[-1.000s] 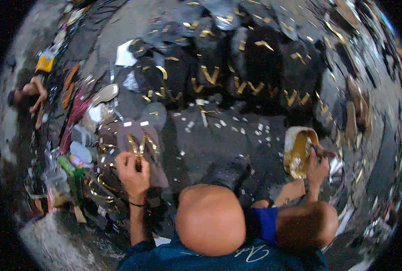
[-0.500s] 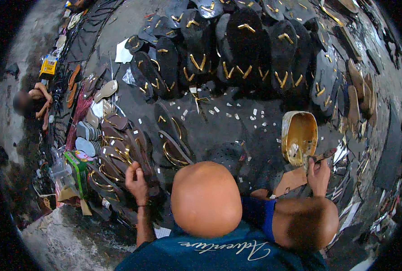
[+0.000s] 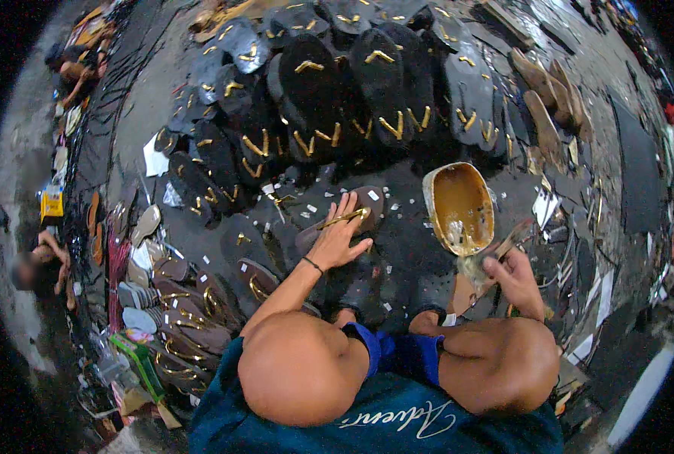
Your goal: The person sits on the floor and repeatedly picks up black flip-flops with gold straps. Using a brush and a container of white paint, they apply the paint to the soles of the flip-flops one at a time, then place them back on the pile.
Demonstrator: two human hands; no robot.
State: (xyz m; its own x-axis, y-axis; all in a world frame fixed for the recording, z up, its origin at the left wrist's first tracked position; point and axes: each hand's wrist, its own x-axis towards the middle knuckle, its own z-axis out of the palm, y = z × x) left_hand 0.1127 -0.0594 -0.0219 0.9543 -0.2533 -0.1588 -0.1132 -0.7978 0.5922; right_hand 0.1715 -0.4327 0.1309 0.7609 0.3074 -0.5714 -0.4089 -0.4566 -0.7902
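Note:
My left hand (image 3: 338, 240) is open, its fingers stretched out over a dark brown sandal (image 3: 372, 201) with a gold strap. The fingers touch the strap area, and the palm covers part of the sole. My right hand (image 3: 515, 277) is closed around a brush (image 3: 509, 240), blurred by motion, with a dark handle and a pale, messy end. Just beyond that hand stands a cream tub (image 3: 428, 198), smeared inside with amber, glue-like stuff. Left of my left wrist lies another brown sandal (image 3: 251, 275) with a gold strap.
Black sandals (image 3: 310, 83) with gold straps stand in rows at the far side. Brown sandals (image 3: 189, 321) lie in a pile at left, near a green box (image 3: 136, 363). Wooden foot forms (image 3: 545, 113) lie far right. Another person (image 3: 49, 261) sits at far left.
My left hand has left the pile at left and now lies over a brown sandal in the middle. My right hand still holds the brush by the tub. The view has shifted.

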